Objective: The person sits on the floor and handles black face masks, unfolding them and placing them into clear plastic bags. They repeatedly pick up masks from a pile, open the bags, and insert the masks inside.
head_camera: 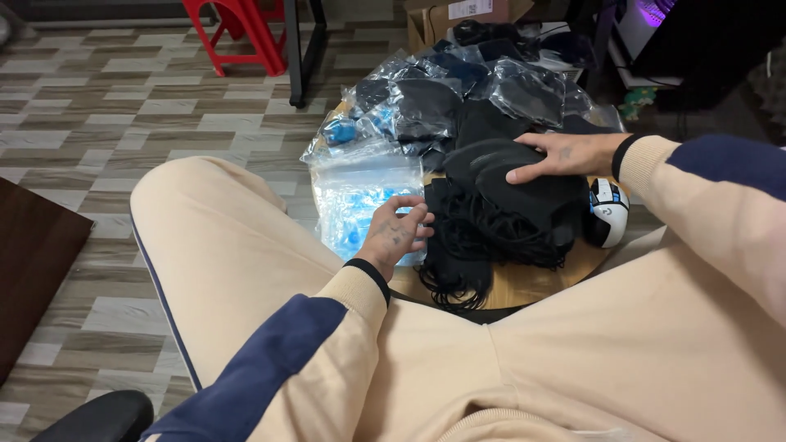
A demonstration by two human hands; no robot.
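Bagged masks [458, 90] crowd table [524, 286] behind loose masks [508, 205].

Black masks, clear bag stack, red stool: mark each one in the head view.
black masks [508, 209], head view, on the dark fabric of the pile below the right hand.
clear bag stack [360, 200], head view, on the top bag's flat face.
red stool [246, 29], head view, on a front leg.
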